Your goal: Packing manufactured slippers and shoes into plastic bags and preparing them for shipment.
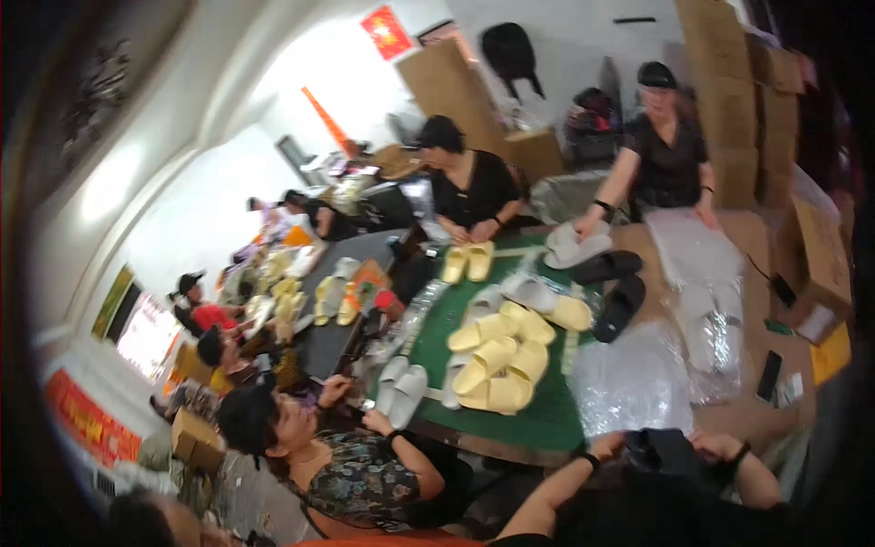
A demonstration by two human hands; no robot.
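At the lower right, my left hand (605, 446) and my right hand (716, 446) hold a black slipper (663, 450) between them; its dark shape blends into my dark clothes, so I cannot tell if it is one or a pair. Just beyond it lie clear plastic bags (629, 378) on the table. To their left, yellow slippers (501, 369) are piled with grey slippers (529, 294) on a green mat (547, 424). Two black slippers (622, 308) lie farther off, near the mat's right edge.
Across the table a person (668, 150) touches grey slippers (576, 244) and plastic-wrapped slippers (709, 333). Another person (469, 187) handles yellow slippers (468, 263). At left a person (365, 469) sits by grey slippers (401, 387). A phone (768, 376) and cardboard boxes (811, 264) are at right.
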